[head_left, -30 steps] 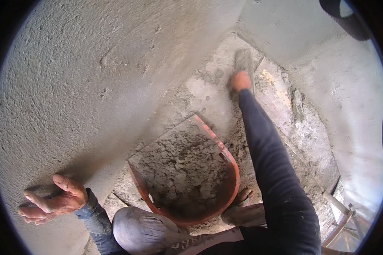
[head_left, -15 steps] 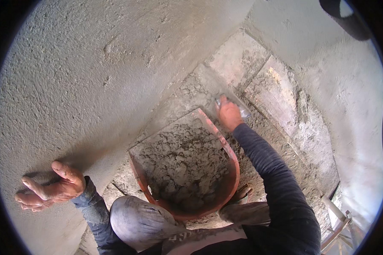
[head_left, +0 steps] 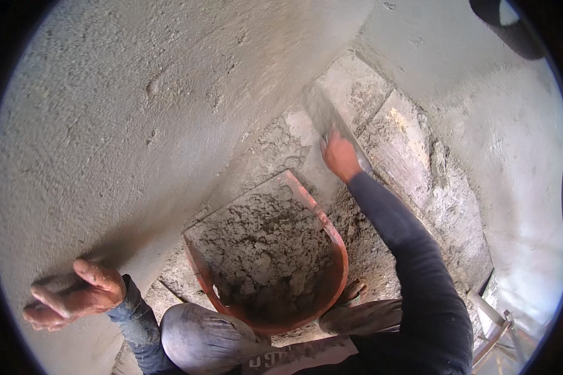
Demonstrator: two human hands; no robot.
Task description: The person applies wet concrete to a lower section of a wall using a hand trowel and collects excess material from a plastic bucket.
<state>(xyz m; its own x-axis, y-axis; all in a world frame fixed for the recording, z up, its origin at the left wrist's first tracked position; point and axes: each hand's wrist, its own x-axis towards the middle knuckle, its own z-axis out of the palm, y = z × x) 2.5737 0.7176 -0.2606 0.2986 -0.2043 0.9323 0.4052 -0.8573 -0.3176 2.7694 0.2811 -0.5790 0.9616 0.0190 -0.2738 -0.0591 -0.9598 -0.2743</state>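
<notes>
My right hand (head_left: 342, 157) is closed round the handle of a plastering trowel (head_left: 329, 115), reaching out beyond the tub. The long flat blade has grey mortar on it and is a little blurred; its far end is close to the foot of the wall. A reddish tub (head_left: 339, 250) with one straight side stands between my knees, holding lumpy grey mortar (head_left: 263, 240). On the left, my left hand (head_left: 81, 297) is spread open beside the rough plastered wall (head_left: 137, 125), with nothing in it. Whether its fingers press on the wall I cannot tell.
Past the trowel lie mortar-smeared flat boards or slabs (head_left: 403, 140) with crumbled mortar along them. A second smooth grey wall (head_left: 444, 62) rises on the right. Near the lower right are a pale pipe (head_left: 486, 307) and some metal framing (head_left: 503, 334). My knee (head_left: 203, 337) is against the tub.
The trowel blade has turned so more of its mortar-covered face shows, and my right hand has shifted slightly. The whole view has moved a little. My left hand stays spread by the wall.
</notes>
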